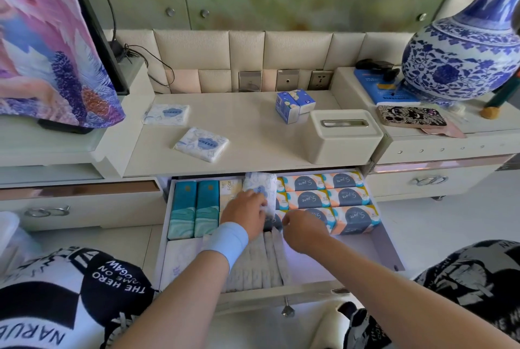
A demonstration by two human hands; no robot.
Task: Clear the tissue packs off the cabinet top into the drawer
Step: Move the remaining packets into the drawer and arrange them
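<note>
In the drawer (378, 253), left hand (244, 209) grips tissue pack (260, 184), right hand (305, 229) beside

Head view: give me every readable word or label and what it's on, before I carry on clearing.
"S.pure": orange-and-blue packs in the drawer.
"Face": cream pack in the drawer.
"THE HERO", "NARU": black-and-white garment on the person's legs.
Too blurred to read: cloud labels on the white packs on the cabinet top and on the held white pack in the left hand; blue box beside the vase.
</note>
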